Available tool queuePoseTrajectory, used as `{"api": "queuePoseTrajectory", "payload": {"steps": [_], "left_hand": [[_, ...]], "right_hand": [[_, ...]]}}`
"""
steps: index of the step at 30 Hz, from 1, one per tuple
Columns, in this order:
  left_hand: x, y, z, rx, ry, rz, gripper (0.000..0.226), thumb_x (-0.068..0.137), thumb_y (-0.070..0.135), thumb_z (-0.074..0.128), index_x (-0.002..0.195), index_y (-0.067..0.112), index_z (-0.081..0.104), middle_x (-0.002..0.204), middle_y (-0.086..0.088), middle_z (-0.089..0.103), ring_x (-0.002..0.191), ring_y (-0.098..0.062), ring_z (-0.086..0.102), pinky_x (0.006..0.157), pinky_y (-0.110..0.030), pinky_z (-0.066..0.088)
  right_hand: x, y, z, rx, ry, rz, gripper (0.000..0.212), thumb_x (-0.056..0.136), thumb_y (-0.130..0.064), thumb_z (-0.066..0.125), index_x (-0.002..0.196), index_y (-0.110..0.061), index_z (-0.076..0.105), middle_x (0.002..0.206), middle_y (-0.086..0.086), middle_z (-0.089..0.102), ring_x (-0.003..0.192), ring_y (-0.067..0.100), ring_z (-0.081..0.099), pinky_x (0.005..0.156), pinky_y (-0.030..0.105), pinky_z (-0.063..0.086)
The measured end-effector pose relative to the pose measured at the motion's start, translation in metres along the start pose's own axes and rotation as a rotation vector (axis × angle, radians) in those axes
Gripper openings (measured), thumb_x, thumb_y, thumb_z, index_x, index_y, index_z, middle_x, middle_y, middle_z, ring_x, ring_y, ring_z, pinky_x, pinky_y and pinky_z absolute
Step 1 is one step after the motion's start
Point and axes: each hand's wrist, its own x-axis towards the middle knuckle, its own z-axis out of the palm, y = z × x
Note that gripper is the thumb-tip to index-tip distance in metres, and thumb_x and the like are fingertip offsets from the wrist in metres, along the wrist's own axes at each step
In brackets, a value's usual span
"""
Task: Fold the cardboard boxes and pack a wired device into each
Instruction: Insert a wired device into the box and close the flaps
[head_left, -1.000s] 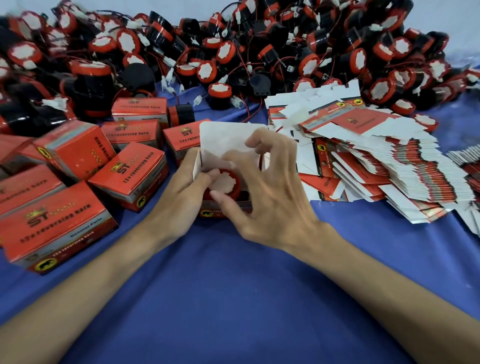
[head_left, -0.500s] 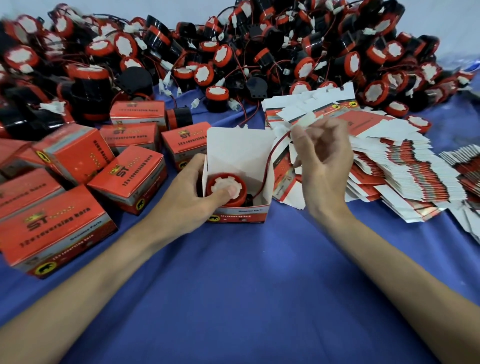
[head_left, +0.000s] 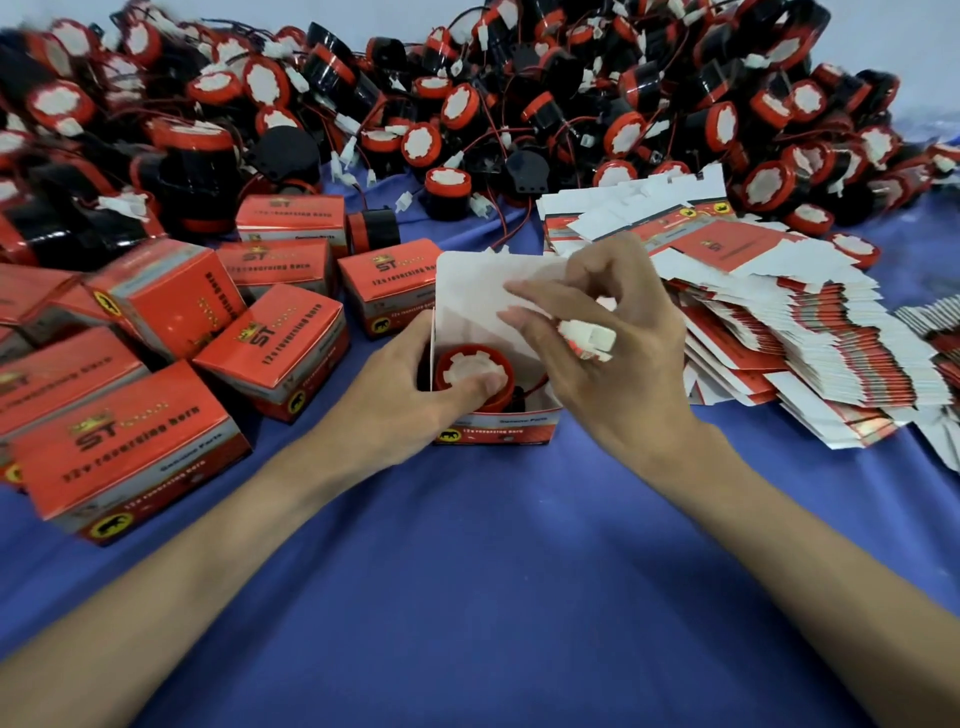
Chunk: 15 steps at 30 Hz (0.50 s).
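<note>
One white connector (head_left: 592, 338), pinched by the right hand (head_left: 618, 384), returns beside the left hand's (head_left: 400, 410) thumb, which pins the device (head_left: 467, 371) in the gripped box (head_left: 498, 428); tucking looks next.

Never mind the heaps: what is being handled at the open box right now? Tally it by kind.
Hands: 2, left hand and right hand
Open box: 1
Device in it: 1
White connector: 1
Total: 5

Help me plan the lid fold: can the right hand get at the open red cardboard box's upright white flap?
Probably yes: the right hand is right in front of the upright white flap, nothing between them, though it holds the white plastic connector.
</note>
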Motion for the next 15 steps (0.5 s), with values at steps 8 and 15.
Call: {"api": "queuePoseTrajectory", "payload": {"steps": [8, 15], "left_hand": [[0.0, -0.002, 0.001, 0.021, -0.007, 0.008, 0.044, 0.082, 0.043, 0.068, 0.123, 0.035, 0.055, 0.116, 0.018, 0.064, 0.109, 0.0, 0.058, 0.098, -0.035, 0.049], [-0.001, -0.003, 0.001, -0.016, -0.01, 0.019, 0.05, 0.071, 0.05, 0.068, 0.118, 0.041, 0.055, 0.111, 0.022, 0.065, 0.105, 0.003, 0.06, 0.096, -0.032, 0.05]], "right_hand": [[0.013, 0.003, -0.015, -0.051, -0.326, -0.159, 0.018, 0.091, -0.007, 0.055, 0.09, 0.005, 0.069, 0.084, 0.017, 0.069, 0.069, 0.036, 0.065, 0.06, 0.047, 0.054], [0.009, -0.003, -0.003, -0.152, -0.328, -0.069, 0.01, 0.083, 0.0, 0.065, 0.087, -0.001, 0.073, 0.082, 0.009, 0.074, 0.076, 0.027, 0.071, 0.07, 0.036, 0.048]]}}
